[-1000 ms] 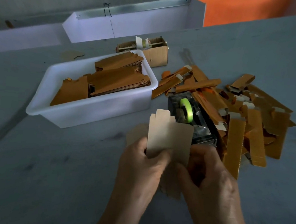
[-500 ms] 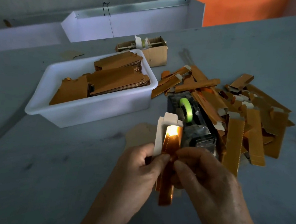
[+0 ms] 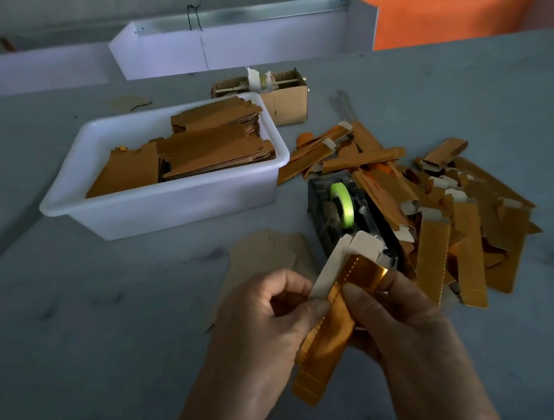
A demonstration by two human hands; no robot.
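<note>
Both hands hold one gold cardboard carton blank (image 3: 326, 336) above the grey table, partly folded into a narrow sleeve, its pale inner side and top flaps showing at the upper end. My left hand (image 3: 258, 319) pinches its left edge between thumb and fingers. My right hand (image 3: 403, 327) grips its right side, thumb on the gold face. Just behind the carton stands a black tape dispenser (image 3: 339, 212) with a green tape roll.
A white plastic bin (image 3: 167, 212) with stacked flat gold blanks sits at the left. A heap of folded gold sleeves (image 3: 444, 219) lies at the right. A small cardboard box (image 3: 286, 102) stands behind the bin. Flat pale blanks (image 3: 264, 252) lie on the table under my hands.
The flat blank, held up with its pale side facing me, has been folded lengthwise into a narrow gold sleeve and tilted, its lower end swinging toward me.
</note>
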